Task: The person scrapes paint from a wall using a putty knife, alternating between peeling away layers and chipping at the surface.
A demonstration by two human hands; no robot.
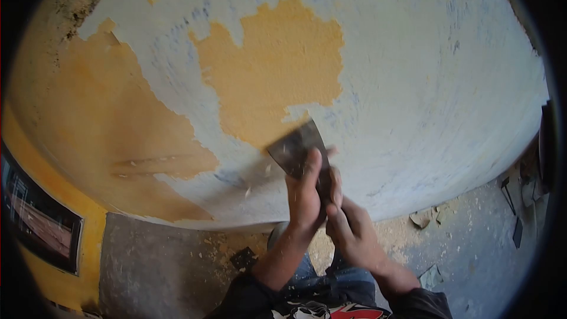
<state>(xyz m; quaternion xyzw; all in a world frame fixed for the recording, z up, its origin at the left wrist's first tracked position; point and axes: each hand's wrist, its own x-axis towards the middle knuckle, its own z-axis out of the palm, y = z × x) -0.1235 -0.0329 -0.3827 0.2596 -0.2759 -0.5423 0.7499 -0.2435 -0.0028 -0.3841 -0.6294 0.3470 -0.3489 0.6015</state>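
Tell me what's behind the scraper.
The wall: a yellow patch shows just past the blade's top edge, with pale surface around it. Whatever lies directly behind the scraper can't be seen; its blade and the left hand cover it.

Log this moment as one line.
left hand: on scraper | right hand: at handle | blade: near yellow patch | wall: patchy paint

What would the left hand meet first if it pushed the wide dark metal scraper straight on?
Probably the jagged orange-yellow paint patch on the pale wall, just beyond the scraper in the left hand; whether they touch is unclear.
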